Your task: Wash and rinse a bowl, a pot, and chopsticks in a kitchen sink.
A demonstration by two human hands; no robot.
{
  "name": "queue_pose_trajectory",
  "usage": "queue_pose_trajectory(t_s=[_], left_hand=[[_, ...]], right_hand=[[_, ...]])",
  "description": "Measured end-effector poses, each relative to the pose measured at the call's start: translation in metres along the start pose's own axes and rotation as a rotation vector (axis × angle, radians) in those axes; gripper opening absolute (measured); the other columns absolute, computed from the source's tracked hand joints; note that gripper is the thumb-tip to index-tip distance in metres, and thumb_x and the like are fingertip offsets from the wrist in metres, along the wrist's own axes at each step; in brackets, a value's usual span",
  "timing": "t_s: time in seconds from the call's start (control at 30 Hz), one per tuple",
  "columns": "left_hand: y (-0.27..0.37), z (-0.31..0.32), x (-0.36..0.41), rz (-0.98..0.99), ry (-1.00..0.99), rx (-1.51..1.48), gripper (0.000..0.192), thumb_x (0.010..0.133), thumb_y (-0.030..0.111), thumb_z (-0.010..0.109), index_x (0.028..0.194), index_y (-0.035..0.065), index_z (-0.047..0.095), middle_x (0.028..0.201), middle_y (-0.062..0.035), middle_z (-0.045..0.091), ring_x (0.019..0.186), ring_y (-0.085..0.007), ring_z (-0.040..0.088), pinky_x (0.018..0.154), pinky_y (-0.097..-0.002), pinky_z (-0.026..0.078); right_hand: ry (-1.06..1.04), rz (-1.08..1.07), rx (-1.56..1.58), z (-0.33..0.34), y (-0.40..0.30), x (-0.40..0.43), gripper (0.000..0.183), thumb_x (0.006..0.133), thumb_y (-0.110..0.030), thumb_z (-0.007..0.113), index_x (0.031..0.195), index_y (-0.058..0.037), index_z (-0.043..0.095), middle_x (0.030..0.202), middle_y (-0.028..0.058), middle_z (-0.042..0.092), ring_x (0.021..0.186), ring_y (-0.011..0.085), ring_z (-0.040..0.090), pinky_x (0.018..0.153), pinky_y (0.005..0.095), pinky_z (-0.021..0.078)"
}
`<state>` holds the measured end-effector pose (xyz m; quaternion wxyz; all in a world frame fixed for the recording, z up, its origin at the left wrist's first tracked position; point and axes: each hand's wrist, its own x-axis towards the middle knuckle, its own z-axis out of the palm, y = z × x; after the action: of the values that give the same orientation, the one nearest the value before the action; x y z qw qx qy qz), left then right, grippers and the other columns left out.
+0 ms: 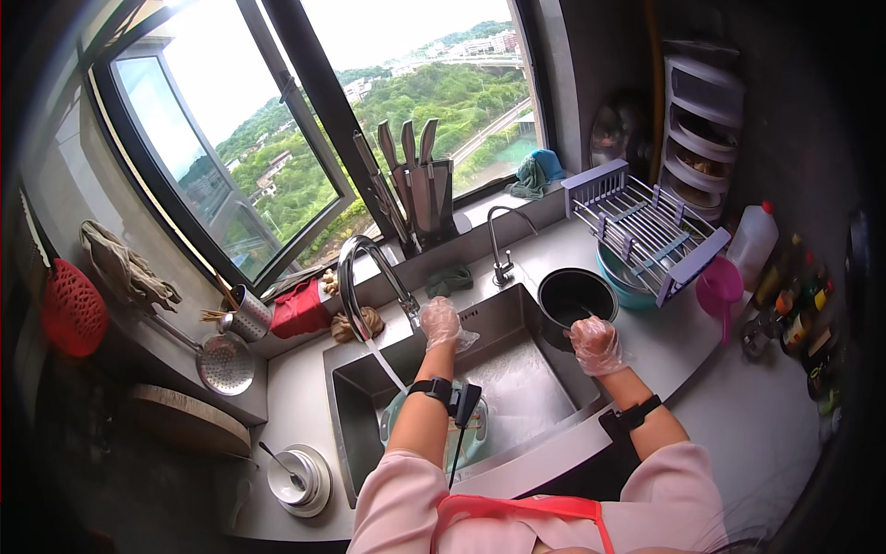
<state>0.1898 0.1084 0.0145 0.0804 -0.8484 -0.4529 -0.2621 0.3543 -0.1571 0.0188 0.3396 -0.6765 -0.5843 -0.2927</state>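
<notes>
My left hand [440, 322], in a clear plastic glove, is at the lever side of the chrome kitchen faucet [360, 277]; whether its fingers grip the lever is hidden. Water runs from the spout into a teal plastic basin [477, 429] in the stainless steel sink [526, 388], partly behind my left forearm. My right hand [597, 345], gloved too, is closed on the near rim of a black pot [554, 305], which stands at the sink's right edge. A thin slotted drain shows on the sink's back wall.
Stacked white bowls [294, 481] with a spoon stand left. A knife block [429, 201], a small faucet [500, 266] and a dark green cloth [449, 280] are behind the sink. Right are a dish rack [644, 228] over a teal basin [626, 294], a pink ladle [720, 284] and bottles.
</notes>
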Motion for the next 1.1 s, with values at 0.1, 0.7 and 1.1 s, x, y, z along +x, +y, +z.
queue_pose_trajectory(t_s=[0.1,0.7,1.1], left_hand=[[0.008,-0.001,0.003,-0.059,-0.025,-0.071,0.009,0.07,0.011,0.054,0.07,0.009,0.063,0.076,-0.0104,0.063,0.069,-0.024,0.062,0.059,-0.0338,0.049],[-0.082,-0.109,-0.172,-0.324,-0.506,-0.933,0.053,0.076,0.019,0.059,0.121,-0.0039,0.044,0.113,-0.0195,0.051,0.099,-0.0242,0.055,0.085,-0.0314,0.044],[-0.176,-0.129,-0.301,-0.494,-0.33,-0.592,0.03,0.073,0.01,0.057,0.1,-0.0022,0.058,0.096,-0.0182,0.058,0.086,-0.0279,0.059,0.077,-0.035,0.047]], right_hand=[[-0.002,-0.013,-0.022,0.01,0.013,-0.008,0.02,0.069,-0.01,0.06,0.059,-0.0091,0.043,0.054,0.0096,0.045,0.054,0.0274,0.049,0.05,0.0367,0.0419],[-0.239,-0.004,0.269,-0.001,-0.069,0.024,0.022,0.068,-0.005,0.061,0.089,0.0015,0.056,0.092,0.0188,0.058,0.085,0.0351,0.054,0.076,0.0397,0.0449],[-1.652,-0.1,0.134,0.158,-0.231,0.03,0.058,0.075,-0.055,0.053,0.099,-0.0035,0.062,0.099,0.0188,0.06,0.097,0.0318,0.056,0.081,0.0393,0.0438]])
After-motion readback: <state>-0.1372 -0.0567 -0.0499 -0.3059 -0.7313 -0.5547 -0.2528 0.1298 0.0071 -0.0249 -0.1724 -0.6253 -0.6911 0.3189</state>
